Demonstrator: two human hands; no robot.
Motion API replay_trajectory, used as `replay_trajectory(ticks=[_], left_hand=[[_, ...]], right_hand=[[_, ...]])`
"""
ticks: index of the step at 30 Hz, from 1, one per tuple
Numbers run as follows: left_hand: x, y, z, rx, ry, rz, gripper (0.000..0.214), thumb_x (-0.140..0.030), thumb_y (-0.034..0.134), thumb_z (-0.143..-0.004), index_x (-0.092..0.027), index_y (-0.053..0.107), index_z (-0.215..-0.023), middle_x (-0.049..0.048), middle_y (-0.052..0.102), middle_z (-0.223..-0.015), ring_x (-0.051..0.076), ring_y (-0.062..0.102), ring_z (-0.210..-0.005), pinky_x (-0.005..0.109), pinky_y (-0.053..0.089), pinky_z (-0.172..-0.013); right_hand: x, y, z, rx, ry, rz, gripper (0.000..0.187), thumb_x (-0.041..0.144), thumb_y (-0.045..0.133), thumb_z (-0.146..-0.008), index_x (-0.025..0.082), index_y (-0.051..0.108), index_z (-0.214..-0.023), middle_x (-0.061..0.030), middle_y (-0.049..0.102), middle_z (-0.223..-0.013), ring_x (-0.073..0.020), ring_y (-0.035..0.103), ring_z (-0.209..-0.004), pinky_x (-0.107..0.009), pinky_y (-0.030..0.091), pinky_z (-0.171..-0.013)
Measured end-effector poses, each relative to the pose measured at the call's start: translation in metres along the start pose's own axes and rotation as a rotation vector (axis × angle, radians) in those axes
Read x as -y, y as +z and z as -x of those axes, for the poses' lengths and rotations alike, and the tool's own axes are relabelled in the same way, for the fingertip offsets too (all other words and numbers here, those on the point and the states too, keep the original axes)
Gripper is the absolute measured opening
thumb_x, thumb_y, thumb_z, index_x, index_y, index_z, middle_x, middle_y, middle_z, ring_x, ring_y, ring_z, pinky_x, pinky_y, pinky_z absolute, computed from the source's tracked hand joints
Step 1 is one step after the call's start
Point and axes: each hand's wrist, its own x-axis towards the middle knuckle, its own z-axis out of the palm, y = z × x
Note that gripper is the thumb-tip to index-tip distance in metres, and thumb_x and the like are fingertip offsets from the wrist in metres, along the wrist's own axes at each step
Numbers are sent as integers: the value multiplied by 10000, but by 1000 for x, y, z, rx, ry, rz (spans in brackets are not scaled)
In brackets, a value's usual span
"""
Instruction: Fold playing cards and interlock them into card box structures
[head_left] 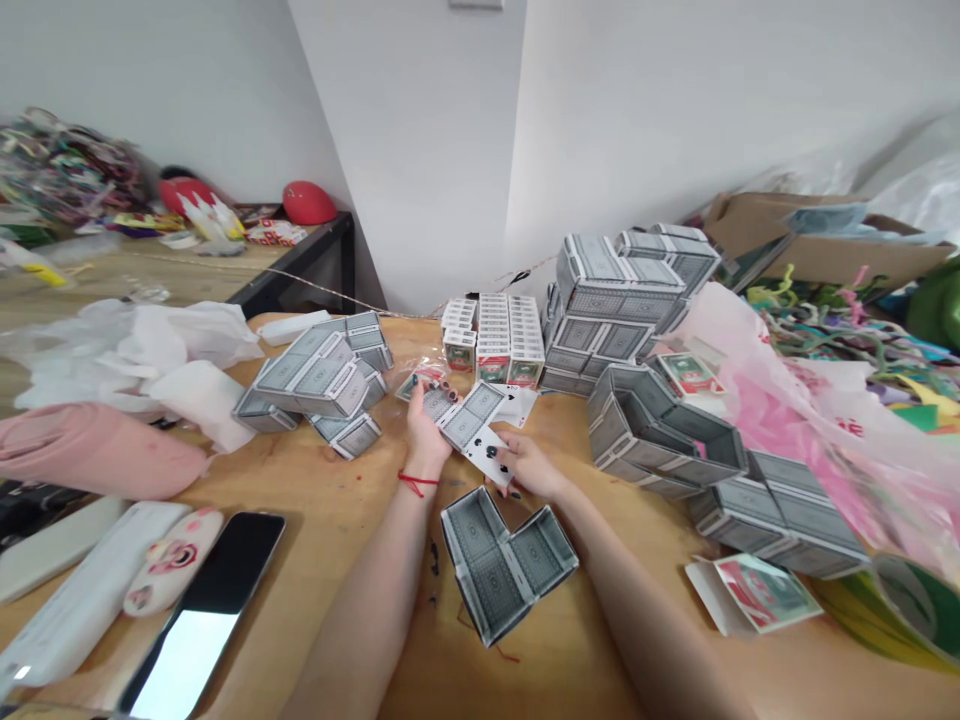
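Observation:
My left hand [426, 432] and my right hand [525, 465] meet over the wooden table [337, 510]. Between them they grip a small bundle of playing cards [474, 418], grey patterned backs up. One card with black pips [491, 458] sticks out under my right fingers. A red string circles my left wrist. Right below my hands lies a folded structure made of cards [504, 560]. Loose cards lie just beyond my fingers, including a white face-up card [519, 403].
Card-built blocks stand at the left [322, 380], back right [622, 300] and right [757, 480]. Boxed decks [495, 340] line the far edge. A phone [202, 610], a white case [82, 600], pink plastic bags [817, 420] and an empty card box [757, 592] surround them.

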Motion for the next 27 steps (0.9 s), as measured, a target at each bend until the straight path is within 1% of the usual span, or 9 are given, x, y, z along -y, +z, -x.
replay_trajectory(ticks=[8,11,13,15,17,19,21,24,27], left_hand=[[4,5,6,-8,-10,-4,216,-342,457,-834,-184,542,-714,-5,581,-605,119,548,-521,310,478,-671],[4,7,7,29,-40,22,305,-451,440,-823,-187,536,-705,9,586,-632,144,577,-580,351,480,-721],[3,7,8,58,-105,38,420,-559,400,-798,-175,550,-716,38,593,-659,178,599,-649,382,478,-750],[2,5,7,73,-180,45,489,-596,360,-786,-157,569,-740,68,599,-687,211,611,-718,410,473,-773],[1,2,5,74,-225,60,476,-558,351,-790,-141,579,-763,90,608,-721,231,615,-782,426,467,-796],[1,0,3,73,-228,81,410,-486,368,-790,-135,578,-774,99,615,-752,233,615,-824,426,462,-817],[2,-1,1,68,-220,90,334,-420,392,-781,-137,568,-763,94,618,-759,226,615,-834,419,460,-827],[3,0,1,39,-203,89,236,-354,420,-771,-159,540,-712,66,616,-745,209,622,-802,418,464,-827],[5,2,1,5,-196,94,265,-390,427,-786,-174,516,-661,49,606,-705,203,628,-753,426,477,-811]], right_hand=[[-2,2,-2,-39,-16,-3,108,279,499,-735,210,430,-780,19,600,-535,-107,491,-323,-185,281,-267],[-4,3,-4,-34,-11,-30,102,271,504,-740,210,430,-773,16,602,-538,-122,518,-340,-192,318,-263],[-4,2,-4,-17,-4,-74,116,271,520,-743,203,440,-792,13,610,-544,-128,541,-359,-194,358,-271],[-3,1,-2,32,6,-156,148,274,544,-743,188,456,-826,-7,638,-588,-133,580,-409,-195,415,-301],[0,-2,1,113,33,-259,191,274,562,-747,162,478,-877,-53,676,-692,-150,635,-517,-206,485,-363],[2,-6,4,186,79,-344,215,260,559,-764,135,495,-926,-103,691,-803,-173,670,-642,-225,537,-434],[4,-8,5,216,124,-396,200,242,526,-795,116,505,-949,-130,691,-848,-186,678,-708,-241,558,-469],[6,-9,5,212,181,-424,190,260,445,-855,107,513,-943,-142,691,-842,-189,682,-712,-239,553,-447],[6,-4,3,195,225,-406,249,305,376,-893,103,516,-934,-141,691,-796,-191,680,-660,-240,531,-390]])
